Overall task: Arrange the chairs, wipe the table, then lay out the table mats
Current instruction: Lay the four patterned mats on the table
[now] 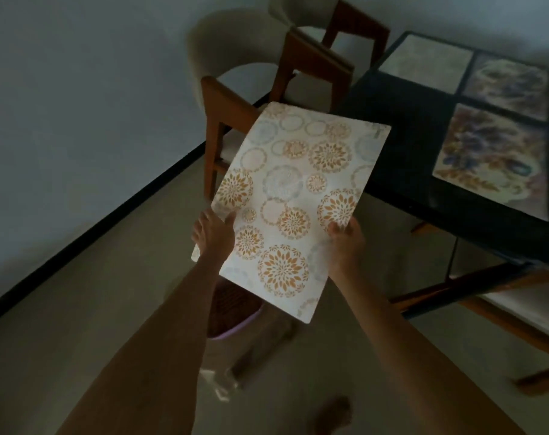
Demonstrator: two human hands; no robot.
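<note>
Both hands, left and right, hold a patterned mat by its side edges in the air, short of the counter near edge. The fingers pinch it, mostly hidden beneath. Three mats at the counter's far right are blurred, one cut off.

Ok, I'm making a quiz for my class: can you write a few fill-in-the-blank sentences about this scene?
1. The mat with orange circles is held by ____ hands: left hand, right hand.
2. ____ mats already lie on the dark table.
3. The held mat is ____ the floor, not on the table.
4. The chairs stand by the ____.

Missing: both; three; above; wall
</note>
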